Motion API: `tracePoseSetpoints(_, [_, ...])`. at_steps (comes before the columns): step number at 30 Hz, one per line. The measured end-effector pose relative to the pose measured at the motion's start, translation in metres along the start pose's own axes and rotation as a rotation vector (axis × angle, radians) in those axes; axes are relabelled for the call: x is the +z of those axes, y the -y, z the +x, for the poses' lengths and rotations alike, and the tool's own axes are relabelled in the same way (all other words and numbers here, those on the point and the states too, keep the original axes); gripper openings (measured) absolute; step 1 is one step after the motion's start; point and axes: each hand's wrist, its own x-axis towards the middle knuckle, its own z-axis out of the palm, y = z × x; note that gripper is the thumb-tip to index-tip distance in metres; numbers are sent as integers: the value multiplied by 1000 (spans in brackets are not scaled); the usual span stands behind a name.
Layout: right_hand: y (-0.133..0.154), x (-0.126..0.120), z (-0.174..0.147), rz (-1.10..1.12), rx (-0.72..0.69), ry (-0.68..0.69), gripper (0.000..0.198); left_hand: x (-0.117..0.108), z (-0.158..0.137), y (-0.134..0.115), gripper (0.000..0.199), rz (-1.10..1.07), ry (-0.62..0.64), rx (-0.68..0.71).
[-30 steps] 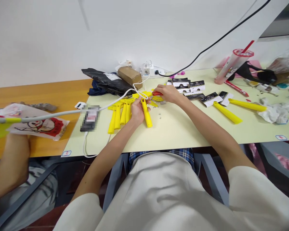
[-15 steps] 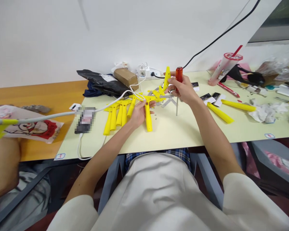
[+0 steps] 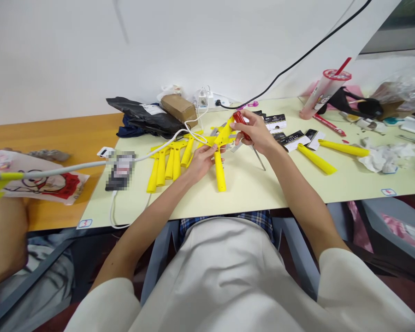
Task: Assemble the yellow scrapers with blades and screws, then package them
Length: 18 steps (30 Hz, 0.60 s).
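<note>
My left hand (image 3: 202, 161) is closed on the T-shaped head of a yellow scraper handle (image 3: 220, 177), whose grip hangs toward the table's front edge. In my right hand (image 3: 257, 133) is a screwdriver (image 3: 241, 125) with a red handle, its metal shaft slanting down to the right. The same hand's fingertips also touch a flat yellow plate (image 3: 225, 133), which lies slantwise across the scraper's head. Whether the plate sits flush is hidden by my fingers. Several similar yellow scrapers (image 3: 161, 169) lie side by side left of my left hand.
White cables (image 3: 173, 139) cross the table at the left. A black plastic bag (image 3: 147, 117) and a brown box (image 3: 180, 109) stand behind. At the right are two yellow handles (image 3: 317, 159), black-and-white cards (image 3: 293, 139), crumpled paper (image 3: 383, 157) and a tilted cup (image 3: 323, 94). Another person's arm shows at far left.
The yellow plate has come down from upright onto the scraper's head. My right hand has moved left, and the screwdriver has tipped from vertical to slanted.
</note>
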Motion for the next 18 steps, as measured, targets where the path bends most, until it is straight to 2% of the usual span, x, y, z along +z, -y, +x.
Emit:
tracePoseSetpoints(5, [3,9,-2,-47,38,-33,50,3,-3,-1,38,39,13,21])
tracePoseSetpoints(9, [-1,13,-5,-216,-1,-40,47,4,-3,0,44,44,6,42])
tracePoseSetpoints(14, [-3,6,-6,-496,-76,-5,28,-1,2,4,39,42,-40,62])
tracePoseSetpoints(18, [-2,2,-6,-588,-133,45,28,-3,4,4,35,35,-53,73])
